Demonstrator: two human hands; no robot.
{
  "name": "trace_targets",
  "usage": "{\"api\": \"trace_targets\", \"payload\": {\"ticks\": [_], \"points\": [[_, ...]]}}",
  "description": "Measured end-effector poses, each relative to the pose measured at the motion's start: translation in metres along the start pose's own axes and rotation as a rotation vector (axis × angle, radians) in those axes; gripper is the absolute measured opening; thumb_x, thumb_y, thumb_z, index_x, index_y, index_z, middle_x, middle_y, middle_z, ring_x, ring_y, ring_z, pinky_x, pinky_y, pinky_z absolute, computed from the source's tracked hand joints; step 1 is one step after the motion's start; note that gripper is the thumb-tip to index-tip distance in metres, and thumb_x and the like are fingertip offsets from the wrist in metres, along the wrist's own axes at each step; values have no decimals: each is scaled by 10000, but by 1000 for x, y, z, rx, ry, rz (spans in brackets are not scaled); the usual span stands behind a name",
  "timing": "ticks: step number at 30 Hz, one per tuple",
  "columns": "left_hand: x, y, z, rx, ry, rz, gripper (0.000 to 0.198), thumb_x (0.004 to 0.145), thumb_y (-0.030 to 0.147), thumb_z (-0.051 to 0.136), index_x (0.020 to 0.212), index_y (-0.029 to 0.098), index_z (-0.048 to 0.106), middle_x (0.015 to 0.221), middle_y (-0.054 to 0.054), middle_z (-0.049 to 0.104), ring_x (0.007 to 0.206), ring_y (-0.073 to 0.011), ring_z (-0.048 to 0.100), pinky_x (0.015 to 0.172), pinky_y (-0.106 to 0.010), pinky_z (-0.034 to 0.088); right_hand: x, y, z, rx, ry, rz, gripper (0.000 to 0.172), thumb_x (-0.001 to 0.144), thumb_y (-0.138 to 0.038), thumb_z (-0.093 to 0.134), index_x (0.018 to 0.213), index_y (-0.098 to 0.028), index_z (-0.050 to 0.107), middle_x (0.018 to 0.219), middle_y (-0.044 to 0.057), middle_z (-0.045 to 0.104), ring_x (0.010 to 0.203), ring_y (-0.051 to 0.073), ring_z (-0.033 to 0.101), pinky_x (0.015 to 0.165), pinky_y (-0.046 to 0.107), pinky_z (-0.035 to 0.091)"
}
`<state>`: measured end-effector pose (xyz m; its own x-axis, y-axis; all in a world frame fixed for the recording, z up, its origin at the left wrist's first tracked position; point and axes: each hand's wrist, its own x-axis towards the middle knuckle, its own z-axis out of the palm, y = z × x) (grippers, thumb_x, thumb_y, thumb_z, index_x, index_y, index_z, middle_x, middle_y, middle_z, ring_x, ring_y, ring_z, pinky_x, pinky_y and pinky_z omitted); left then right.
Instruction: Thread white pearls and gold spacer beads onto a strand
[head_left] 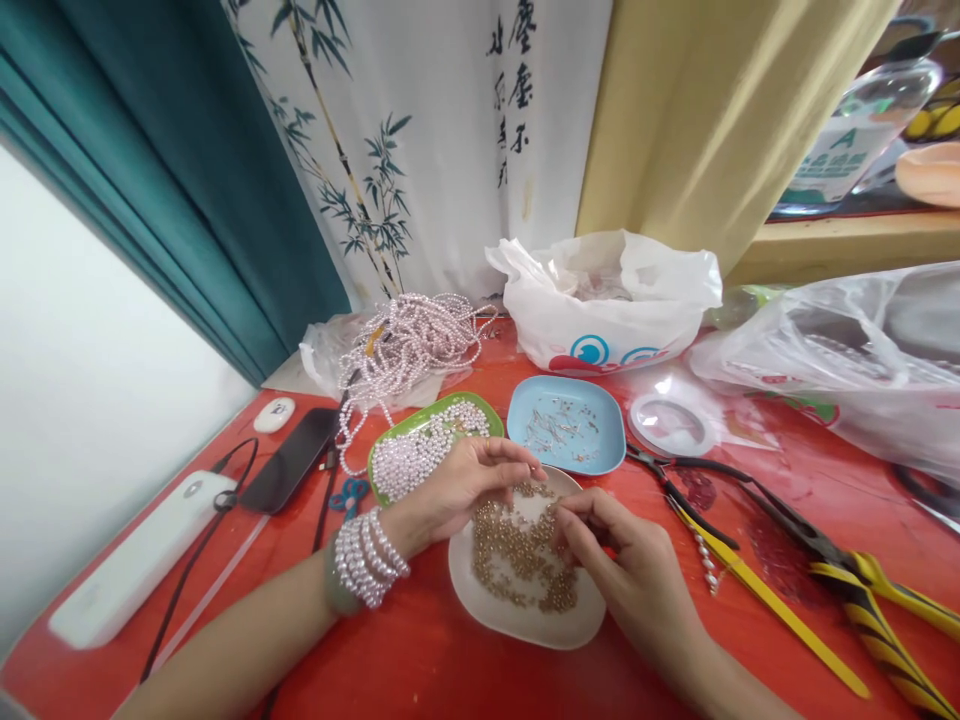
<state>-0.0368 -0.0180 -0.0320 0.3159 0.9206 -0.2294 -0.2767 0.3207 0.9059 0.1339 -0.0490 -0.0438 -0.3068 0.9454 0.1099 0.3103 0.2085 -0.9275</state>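
My left hand (472, 482) hovers over the far edge of a white plate (469, 600), thumb and fingertips brought together; whatever they hold is too small to make out. Across from it, my right hand (626, 555) pinches at the plate's right side, its fingertips near the small gold beads (517, 550), and its contents are also unclear. Strands of pearl beads (369, 560) circle my left wrist beside a green bangle (339, 580). Behind my left hand, a green tray (491, 415) holds loose pale pearl beads (412, 460). A blue tray (517, 420) contains small metal pins (559, 428).
Long bead strands (420, 345) lie heaped at the back. Right of the plate are black-handled pliers (675, 490), yellow-and-black pliers (832, 560), a yellow strip (787, 610) and a tape roll (673, 425). Plastic bags (611, 320) stand behind; a phone (289, 462) and white power bank (142, 560) lie left.
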Motion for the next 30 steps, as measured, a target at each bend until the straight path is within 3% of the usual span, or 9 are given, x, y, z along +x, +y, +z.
{"api": "trace_targets", "payload": {"ticks": [3, 7, 12, 17, 25, 30], "points": [[-1, 2, 1, 61, -42, 37, 169, 635, 256, 711, 763, 149, 681, 780, -51, 670, 644, -106, 557, 497, -195, 391, 0, 0, 0, 25, 26, -23, 198, 846, -314, 430, 706, -202, 514, 551, -8, 578, 456, 115, 552, 442, 209, 464], [-2, 21, -2, 360, -64, 149, 188, 700, 272, 647, 856, 175, 686, 898, -69, 680, 742, -148, 588, 562, -231, 428, 2, 3, 1, 6, 66, -41, 192, 845, -336, 443, 740, -206, 537, 569, -5, 590, 486, 126, 576, 458, 206, 479], [3, 49, -39, 854, 191, 401, 156, 752, 241, 572, 840, 200, 695, 862, -55, 691, 787, -172, 598, 722, -289, 412, 1, 11, 0, -57, 144, -71, 183, 848, -349, 445, 789, -211, 548, 633, 23, 646, 558, 144, 625, 536, 221, 514], [10, 48, -74, 1268, 307, 389, 138, 681, 165, 598, 732, 224, 711, 745, -51, 687, 707, -204, 573, 712, -321, 364, -3, 16, -3, -126, 161, -83, 179, 844, -353, 457, 825, -215, 569, 731, 51, 692, 635, 156, 662, 586, 216, 536], [24, 28, -83, 1270, 306, 441, 115, 680, 169, 609, 733, 227, 693, 797, -48, 666, 804, -233, 537, 769, -340, 333, -2, 15, -1, -150, 145, -115, 161, 837, -336, 468, 810, -221, 578, 679, 32, 679, 608, 153, 659, 575, 211, 537], [25, 28, -85, 1250, 303, 427, 59, 677, 187, 629, 673, 214, 681, 767, -44, 649, 824, -236, 533, 788, -352, 333, -1, 14, 0, -121, 138, -108, 146, 833, -325, 473, 807, -223, 573, 674, 24, 676, 594, 143, 648, 562, 201, 531]]}}
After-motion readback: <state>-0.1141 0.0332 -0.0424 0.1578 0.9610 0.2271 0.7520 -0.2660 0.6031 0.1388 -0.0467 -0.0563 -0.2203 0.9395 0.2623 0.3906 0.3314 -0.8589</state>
